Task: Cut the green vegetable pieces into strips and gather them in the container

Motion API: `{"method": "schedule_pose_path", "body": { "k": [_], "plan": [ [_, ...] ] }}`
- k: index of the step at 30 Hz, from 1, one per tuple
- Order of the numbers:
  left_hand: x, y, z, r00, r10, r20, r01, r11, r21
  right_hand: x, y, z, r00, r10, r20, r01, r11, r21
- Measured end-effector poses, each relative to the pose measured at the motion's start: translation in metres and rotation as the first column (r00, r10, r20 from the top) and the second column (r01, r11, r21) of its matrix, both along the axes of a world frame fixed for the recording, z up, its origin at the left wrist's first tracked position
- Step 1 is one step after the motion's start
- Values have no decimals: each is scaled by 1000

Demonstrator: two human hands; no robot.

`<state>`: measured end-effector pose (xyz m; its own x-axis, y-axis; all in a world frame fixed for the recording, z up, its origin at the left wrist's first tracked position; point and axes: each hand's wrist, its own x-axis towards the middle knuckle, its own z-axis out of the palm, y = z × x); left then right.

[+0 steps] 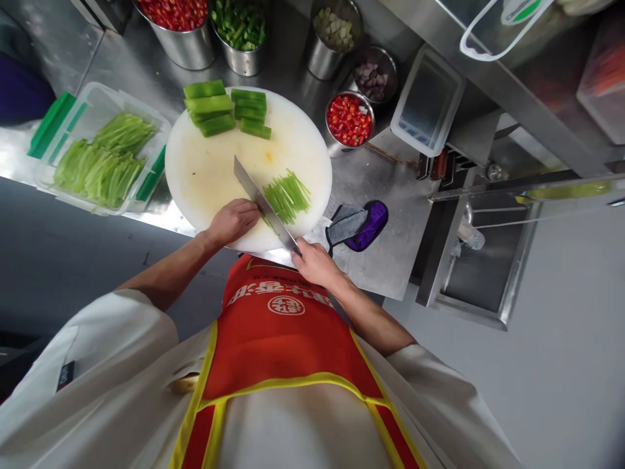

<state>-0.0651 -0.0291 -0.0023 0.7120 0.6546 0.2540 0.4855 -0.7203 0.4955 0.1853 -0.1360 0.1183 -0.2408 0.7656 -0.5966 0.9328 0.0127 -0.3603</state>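
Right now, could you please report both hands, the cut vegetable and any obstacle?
Right hand gripping knife. Left hand curled close beside it, hold unclear. Cut green strips on white board. No other obstruction visible.

A: anyone able to read that red apron (288,355)?
B: big white Chinese characters (271,287) run near its top edge, upside down and creased, so not reliably. Round white emblem (286,305) sits just beside them, too small lol
A: anything else?
B: dark tag (66,376) on the left sleeve (131,332), blurry pale lettering. Green-and-white label (526,11) on the white-handled container (510,6), no readable words.
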Motion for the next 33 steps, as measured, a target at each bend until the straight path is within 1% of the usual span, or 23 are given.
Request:
{"method": "schedule_pose_path", "body": {
  "k": [4, 7, 9, 13, 15, 17, 18, 20, 23, 25, 27, 28, 29, 31, 32, 33],
  "plan": [
    [0, 0, 0, 1000, -7, -19, 8, 1000, 30, 11, -3, 9, 1000, -19, -24, 19, 1000, 5],
    [0, 0, -2, 1000, -2, -24, 3, 999, 35, 17, -7, 13, 997, -4, -76, 5, 1000, 7],
    [-1, 0, -3, 999, -4, -33, 5, 999, 40, 14, -8, 10, 996, -4, -89, 5, 1000, 2],
    [-2, 0, -1, 999, -11, -38, 12, 999, 36, 5, -1, -5, 995, -52, -81, 53, 999, 10],
    [-2, 0, 0, 1000, -7, -25, 8, 1000, 22, 5, 5, -11, 985, -99, -143, 102, 995, 17],
    [1, 2, 0, 1000, -3, -14, 2, 1000, -6, 11, 9, -13, 953, -191, -233, 193, 981, -16],
    [3, 3, -1, 1000, 1, -10, -1, 1000, -20, 15, 11, -14, 926, -255, -279, 251, 967, -49],
    [10, 6, -3, 1000, 8, 2, -8, 999, -42, 26, 13, -13, 844, -386, -373, 365, 922, -128],
    [22, 12, -4, 998, 54, 43, -51, 997, -64, 40, 14, -11, 672, -516, -531, 465, 852, -241],
    [30, 14, 3, 982, 166, 90, -160, 985, -68, 43, 13, -11, 536, -570, -622, 493, 810, -318],
    [38, 14, 14, 946, 294, 139, -288, 956, -59, 42, 13, -13, 408, -616, -674, 510, 766, -392],
    [43, 13, 20, 932, 323, 162, -319, 946, -51, 40, 12, -15, 357, -633, -687, 515, 747, -420],
    [48, 11, 25, 933, 315, 176, -313, 949, -41, 38, 12, -17, 318, -644, -695, 515, 733, -443],
    [60, 8, 30, 960, 227, 165, -226, 974, -24, 33, 12, -21, 275, -656, -703, 509, 719, -472],
    [64, 6, 29, 971, 193, 143, -192, 981, -19, 31, 12, -24, 266, -659, -703, 510, 715, -477],
    [67, 5, 26, 977, 184, 109, -183, 983, -19, 30, 12, -26, 264, -661, -702, 513, 713, -478]
  ]
}}
